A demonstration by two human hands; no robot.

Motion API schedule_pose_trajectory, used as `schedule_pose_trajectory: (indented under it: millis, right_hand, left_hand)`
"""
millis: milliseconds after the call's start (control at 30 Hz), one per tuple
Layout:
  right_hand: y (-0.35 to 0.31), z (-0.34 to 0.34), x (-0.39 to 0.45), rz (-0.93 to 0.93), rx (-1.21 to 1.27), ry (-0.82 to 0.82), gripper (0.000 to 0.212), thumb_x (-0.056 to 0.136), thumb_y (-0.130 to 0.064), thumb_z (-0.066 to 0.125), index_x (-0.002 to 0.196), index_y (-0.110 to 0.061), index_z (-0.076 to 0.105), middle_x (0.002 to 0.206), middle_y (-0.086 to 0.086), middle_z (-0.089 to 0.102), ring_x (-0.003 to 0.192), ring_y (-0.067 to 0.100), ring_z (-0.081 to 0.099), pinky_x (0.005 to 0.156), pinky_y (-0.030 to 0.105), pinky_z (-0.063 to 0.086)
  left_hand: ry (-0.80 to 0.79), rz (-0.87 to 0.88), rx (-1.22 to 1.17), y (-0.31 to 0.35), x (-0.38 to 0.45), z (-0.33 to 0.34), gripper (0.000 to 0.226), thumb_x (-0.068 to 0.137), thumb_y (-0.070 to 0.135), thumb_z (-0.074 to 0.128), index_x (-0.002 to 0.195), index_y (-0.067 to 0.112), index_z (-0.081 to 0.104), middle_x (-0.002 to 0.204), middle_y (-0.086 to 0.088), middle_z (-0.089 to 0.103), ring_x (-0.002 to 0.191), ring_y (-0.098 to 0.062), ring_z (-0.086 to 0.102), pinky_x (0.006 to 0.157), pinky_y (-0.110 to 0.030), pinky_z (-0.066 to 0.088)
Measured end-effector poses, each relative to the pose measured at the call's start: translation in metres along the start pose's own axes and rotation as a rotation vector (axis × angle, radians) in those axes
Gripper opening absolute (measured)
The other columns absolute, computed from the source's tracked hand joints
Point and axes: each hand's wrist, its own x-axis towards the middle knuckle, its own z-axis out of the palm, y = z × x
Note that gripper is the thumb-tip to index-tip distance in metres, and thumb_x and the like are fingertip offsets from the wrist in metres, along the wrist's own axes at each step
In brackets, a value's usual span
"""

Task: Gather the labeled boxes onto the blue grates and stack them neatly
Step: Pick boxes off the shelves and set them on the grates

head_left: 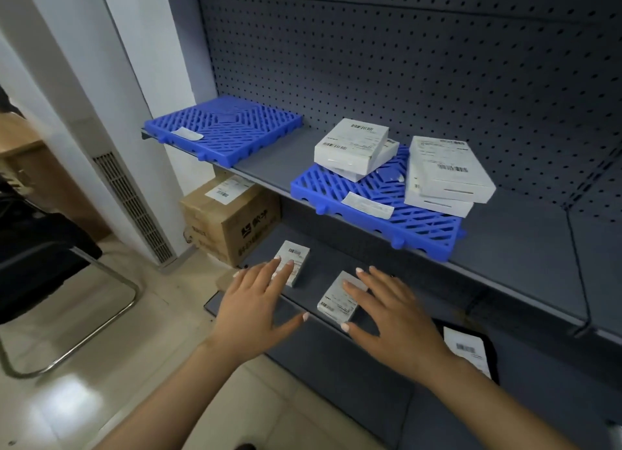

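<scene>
Grey pegboard shelving here, with a brown carton (232, 219) tucked under the upper shelf at about 9 o'clock and a chair (50, 281) further left. Two white boxes sit on the lower shelf: left box (296, 258), right box (336, 301). Left hand (255, 305) and right hand (393, 318) are both spread flat, fingers over the boxes, gripping nothing. Up at 12 o'clock, right grate (380, 210) carries two small stacks (353, 150) (444, 173); left grate (222, 130) only has a paper slip. Barcode labels, print too blurry to read.
</scene>
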Motion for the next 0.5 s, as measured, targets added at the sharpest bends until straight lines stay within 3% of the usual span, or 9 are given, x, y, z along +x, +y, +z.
schedule_pose_trajectory:
  millis: [100, 167, 333, 433, 500]
  right_hand:
    - [-0.019, 0.028, 0.031, 0.077, -0.002, -0.052, 0.074, 0.084, -0.074, 0.015, 0.148, -0.037, 0.017, 0.157, -0.007, 0.014, 0.145, 0.012, 0.002, 0.113, 0.029, -0.003]
    - [-0.031, 0.049, 0.051, 0.143, 0.0, -0.096, 0.076, 0.081, -0.074, 0.015, 0.148, -0.038, 0.006, 0.158, -0.007, 0.008, 0.144, 0.011, -0.005, 0.112, 0.027, -0.01]
    - [-0.05, 0.1, 0.086, 0.362, -0.02, -0.155, 0.079, 0.081, -0.074, 0.02, 0.149, -0.033, 0.016, 0.156, 0.001, 0.021, 0.146, 0.022, 0.008, 0.116, 0.043, 0.011]
    - [-0.05, 0.125, 0.098, 0.453, -0.032, -0.191, 0.079, 0.085, -0.076, 0.016, 0.144, -0.027, 0.035, 0.147, 0.008, 0.041, 0.138, 0.033, 0.031, 0.102, 0.056, 0.036]
    - [-0.044, 0.144, 0.103, 0.509, -0.024, -0.222, 0.089, 0.079, -0.083, 0.007, 0.146, -0.029, 0.03, 0.152, 0.008, 0.032, 0.141, 0.034, 0.024, 0.104, 0.058, 0.031]
  left_hand:
    - [-0.069, 0.057, 0.002, -0.043, 0.02, 0.017, 0.086, 0.081, 0.078, 0.028, 0.147, 0.024, 0.031, 0.147, -0.003, 0.041, 0.132, -0.024, 0.043, 0.108, -0.041, 0.028]
    - [-0.109, 0.11, 0.003, -0.072, 0.034, 0.029, 0.087, 0.081, 0.079, 0.028, 0.149, 0.025, 0.025, 0.151, -0.003, 0.035, 0.136, -0.024, 0.037, 0.111, -0.043, 0.025]
    - [-0.164, 0.188, -0.017, -0.125, 0.064, 0.061, 0.087, 0.082, 0.082, 0.021, 0.15, 0.026, 0.021, 0.153, -0.003, 0.031, 0.139, -0.025, 0.031, 0.114, -0.044, 0.019]
    - [-0.252, 0.228, -0.046, -0.142, 0.082, 0.089, 0.087, 0.084, 0.081, 0.016, 0.152, 0.026, 0.009, 0.158, -0.003, 0.016, 0.144, -0.025, 0.014, 0.116, -0.043, 0.005]
    - [-0.296, 0.254, -0.044, -0.146, 0.095, 0.111, 0.089, 0.082, 0.081, 0.007, 0.152, 0.026, 0.002, 0.159, -0.005, 0.01, 0.145, -0.026, 0.008, 0.116, -0.045, 0.001]
